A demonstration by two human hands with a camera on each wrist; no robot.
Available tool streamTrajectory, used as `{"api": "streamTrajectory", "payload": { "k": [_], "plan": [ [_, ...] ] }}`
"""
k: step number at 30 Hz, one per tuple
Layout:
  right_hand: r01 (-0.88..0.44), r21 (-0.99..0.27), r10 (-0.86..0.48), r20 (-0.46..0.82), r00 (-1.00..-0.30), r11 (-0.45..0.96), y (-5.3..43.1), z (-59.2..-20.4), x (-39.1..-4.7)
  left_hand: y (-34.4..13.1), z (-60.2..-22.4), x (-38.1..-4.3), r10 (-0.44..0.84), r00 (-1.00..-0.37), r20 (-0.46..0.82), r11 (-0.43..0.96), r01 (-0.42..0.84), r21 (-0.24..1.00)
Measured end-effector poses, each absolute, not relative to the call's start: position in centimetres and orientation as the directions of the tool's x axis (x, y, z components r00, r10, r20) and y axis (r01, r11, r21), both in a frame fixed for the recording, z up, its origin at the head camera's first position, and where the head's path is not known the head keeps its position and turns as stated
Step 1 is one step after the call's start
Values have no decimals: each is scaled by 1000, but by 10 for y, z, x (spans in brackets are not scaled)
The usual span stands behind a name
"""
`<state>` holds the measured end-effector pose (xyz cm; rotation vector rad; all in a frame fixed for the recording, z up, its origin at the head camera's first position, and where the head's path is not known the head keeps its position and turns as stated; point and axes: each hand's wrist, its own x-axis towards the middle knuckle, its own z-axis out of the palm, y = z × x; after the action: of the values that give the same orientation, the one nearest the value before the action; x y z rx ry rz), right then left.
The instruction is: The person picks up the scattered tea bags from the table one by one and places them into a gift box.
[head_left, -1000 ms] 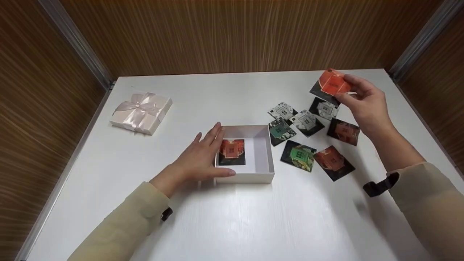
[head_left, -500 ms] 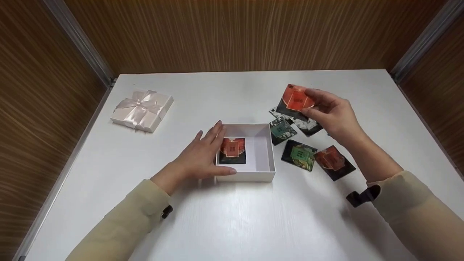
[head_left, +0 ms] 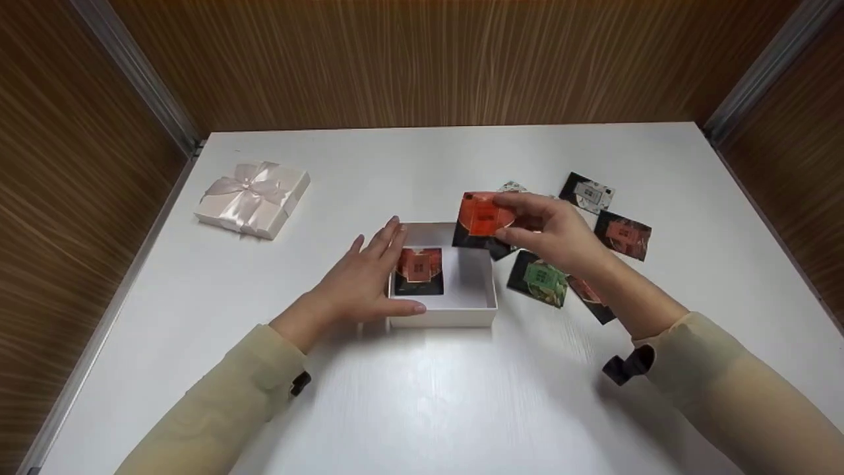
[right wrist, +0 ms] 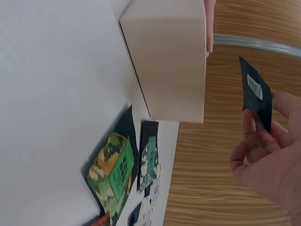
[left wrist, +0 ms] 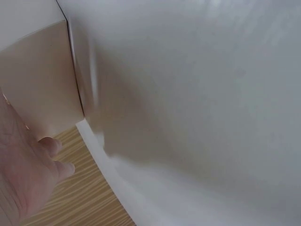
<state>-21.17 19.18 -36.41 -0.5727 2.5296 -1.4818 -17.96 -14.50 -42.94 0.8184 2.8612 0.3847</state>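
My right hand [head_left: 557, 231] pinches a red-and-black square sachet [head_left: 473, 221] by its right edge, between thumb and fingers. The sachet is held tilted above the back right part of an open white box [head_left: 442, 318]. In the right wrist view its dark back shows a barcode label [right wrist: 255, 87]. My left hand [head_left: 356, 280] rests against the box's left side, fingers extended along it and thumb over the front rim. Another red-and-black sachet [head_left: 419, 272] lies flat inside the box, at the left. The left wrist view shows the box's outer wall [left wrist: 42, 80] beside the hand.
Several loose sachets lie right of the box, among them a green one [head_left: 539, 280], a grey one [head_left: 588, 192] and a dark red one [head_left: 623, 235]. My right hand hides some. A pale gift box with a ribbon bow [head_left: 254, 198] stands at the table's left.
My right hand has carried the red-and-black sachet from the back right of the table leftward and nearer, to above the box. The left hand stays at the box's left side.
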Motion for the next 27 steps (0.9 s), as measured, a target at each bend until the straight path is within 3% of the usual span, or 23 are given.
{"api": "streamTrajectory", "payload": {
  "k": [15, 27],
  "plan": [
    [-357, -821, -552, 62, -832, 446, 155, -381, -205, -146, -427, -179, 529, -846, -66, 818, 488, 303],
    [-524, -732, -639, 159, -752, 435, 128, -393, -207, -145, -428, -178, 532, -844, -69, 817, 491, 303]
  ]
}}
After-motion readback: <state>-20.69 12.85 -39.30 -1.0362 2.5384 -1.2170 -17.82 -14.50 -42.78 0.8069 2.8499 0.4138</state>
